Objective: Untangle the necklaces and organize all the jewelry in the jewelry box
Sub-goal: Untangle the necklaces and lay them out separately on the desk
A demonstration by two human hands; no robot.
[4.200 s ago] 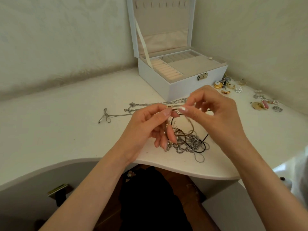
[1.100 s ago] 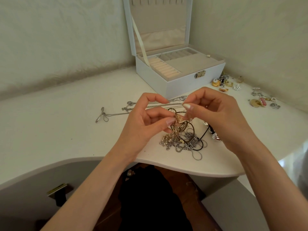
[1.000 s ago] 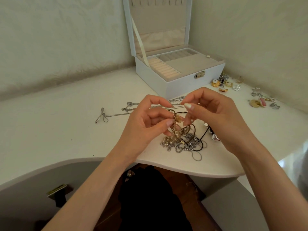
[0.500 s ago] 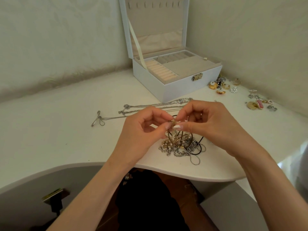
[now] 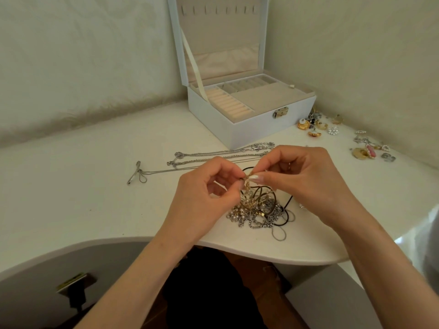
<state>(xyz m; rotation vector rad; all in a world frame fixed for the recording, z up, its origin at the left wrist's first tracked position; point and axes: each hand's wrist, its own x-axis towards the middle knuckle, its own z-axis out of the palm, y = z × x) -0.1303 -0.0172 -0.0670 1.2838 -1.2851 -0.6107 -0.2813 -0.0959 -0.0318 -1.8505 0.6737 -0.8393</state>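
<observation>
Necklaces (image 5: 259,210) are still 1 knotted pile at the near edge of the table (image 5: 95,210). The 2 hands dropped lower onto it over the last second, left hand (image 5: 206,193) and right hand (image 5: 306,184) each pinching the gold chain (image 5: 248,184) on top. So still untangling. Further back, freed silver chains (image 5: 221,155) lie straight, box (image 5: 251,129) open behind them.

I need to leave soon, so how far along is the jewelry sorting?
Done: a few silver chains lie separated. In hand: left hand and right hand pinch a gold chain above the tangle. Left: that tangle, the loose pieces, filling the open box.
</observation>
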